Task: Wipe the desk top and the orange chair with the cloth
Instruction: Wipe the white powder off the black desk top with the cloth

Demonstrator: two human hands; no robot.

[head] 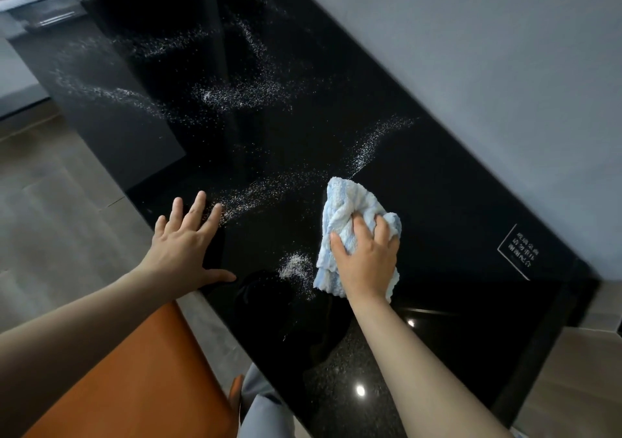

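While bunched on desk top (pixel 437 202) — cloth (pixel 340 209) beneath fingers (pixel 361 227) of right hand (pixel 365 256).

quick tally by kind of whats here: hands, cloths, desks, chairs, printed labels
hands: 2, left hand and right hand
cloth: 1
desk top: 1
orange chair: 1
printed label: 1
total: 6

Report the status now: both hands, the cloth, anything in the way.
Left hand flat on desk top edge. Right hand grips cloth on it. White grains scattered ahead; nothing blocking.
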